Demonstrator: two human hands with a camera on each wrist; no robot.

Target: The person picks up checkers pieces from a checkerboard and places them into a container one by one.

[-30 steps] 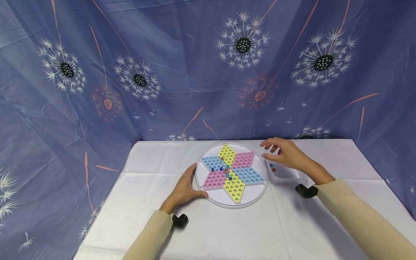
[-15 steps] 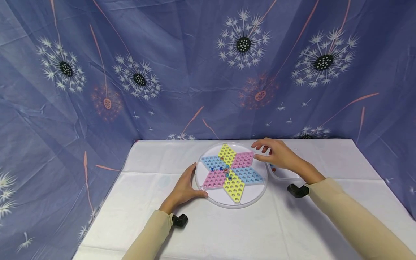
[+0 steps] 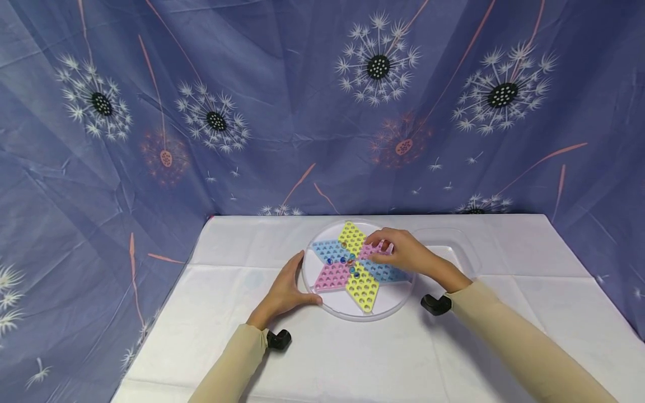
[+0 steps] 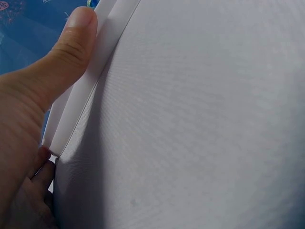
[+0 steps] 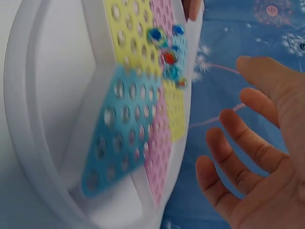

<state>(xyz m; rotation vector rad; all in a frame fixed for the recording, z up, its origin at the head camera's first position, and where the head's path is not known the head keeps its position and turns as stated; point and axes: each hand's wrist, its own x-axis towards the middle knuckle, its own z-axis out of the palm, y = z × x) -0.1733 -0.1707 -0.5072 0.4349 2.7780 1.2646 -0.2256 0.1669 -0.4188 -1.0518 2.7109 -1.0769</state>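
Observation:
A round white board (image 3: pixel 390 305) lies on the table, bearing a six-pointed star (image 3: pixel 364 291) of yellow, blue and pink holed panels. Several glass marbles (image 3: pixel 350 262) sit near its middle, also seen as marbles (image 5: pixel 167 57) in the right wrist view. My left hand (image 3: pixel 288 291) rests against the board's left rim, thumb (image 4: pixel 71 43) laid straight along the rim (image 4: pixel 90 81). My right hand (image 3: pixel 403 254) hovers over the upper-right pink panel (image 3: pixel 370 252). Its fingers (image 5: pixel 238 133) are spread and relaxed, and I see nothing between them.
A clear plastic container (image 3: pixel 461 246) stands just right of the board, partly behind my right hand. The table carries a white cloth (image 3: pixel 353 358), and a blue dandelion-print curtain (image 3: pixel 252 112) closes the back and sides. Black camera mounts (image 3: pixel 279 340) sit at both wrists.
My right hand has moved left from above the clear container to over the board's upper-right pink panel. The left hand and the board have stayed put.

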